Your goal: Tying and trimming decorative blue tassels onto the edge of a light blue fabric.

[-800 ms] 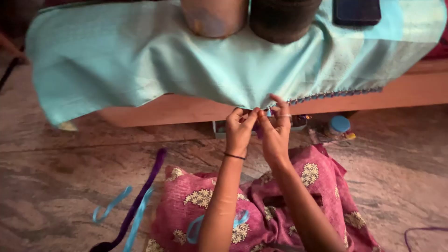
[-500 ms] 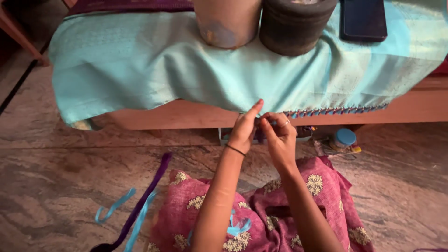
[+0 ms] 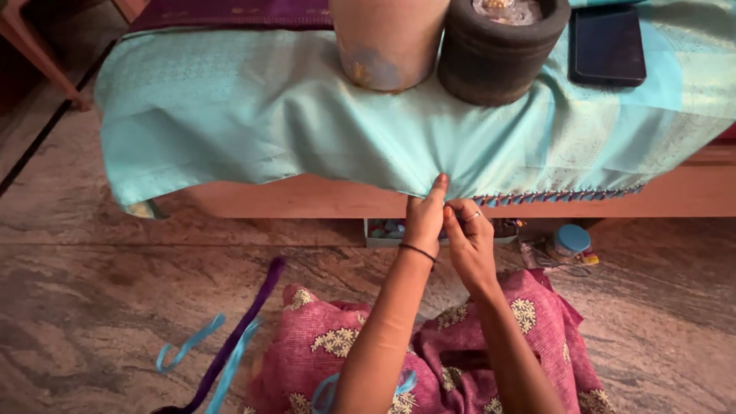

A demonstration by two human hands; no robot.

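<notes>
A dark round pot (image 3: 497, 54) and tan jar (image 3: 387, 42) stand side by side; purple ribbon (image 3: 241, 330) lies on the floor (image 3: 100, 307).

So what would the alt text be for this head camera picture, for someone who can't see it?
Seen from above, a person's left hand and right hand pinch the hanging edge of a turquoise cloth draped over a low wooden bench. Two round containers and a dark phone rest on the cloth; ribbons lie on the stone floor.

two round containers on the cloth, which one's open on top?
The dark round container, on the right beside the phone: its top shows shiny contents inside. The tan container on its left runs out of frame, top unseen.
</notes>
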